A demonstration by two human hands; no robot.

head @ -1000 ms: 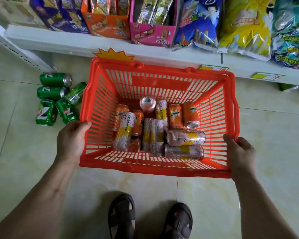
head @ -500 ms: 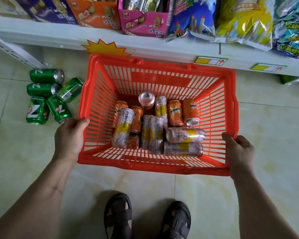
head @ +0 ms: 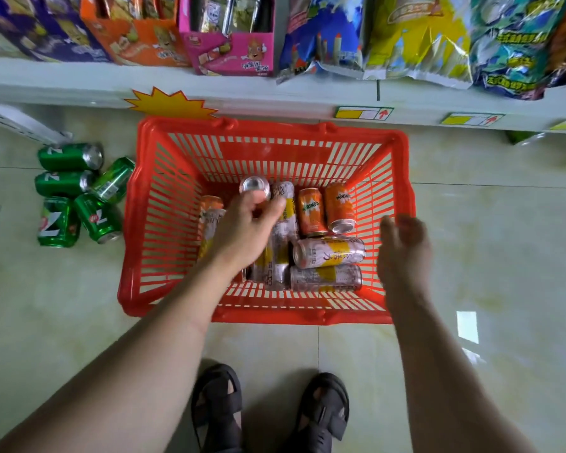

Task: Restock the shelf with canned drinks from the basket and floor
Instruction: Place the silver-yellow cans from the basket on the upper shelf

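Left hand point(head: 247, 230): inside red slatted plastic basket point(head: 164, 223), fingers apparently closing on upright silver-topped can point(head: 255, 188).
Right hand point(head: 404, 243): spread loose above the basket's right rim, holding nothing.

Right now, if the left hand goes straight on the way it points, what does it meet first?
Most likely the upright silver-topped can in the red basket. The left hand reaches into the basket and its fingers seem already at that can; depth is unclear, so contact is uncertain.

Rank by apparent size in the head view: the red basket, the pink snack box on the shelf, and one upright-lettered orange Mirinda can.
1. red basket
2. pink snack box
3. orange Mirinda can

The box sits farther away, so its true size is unsure.
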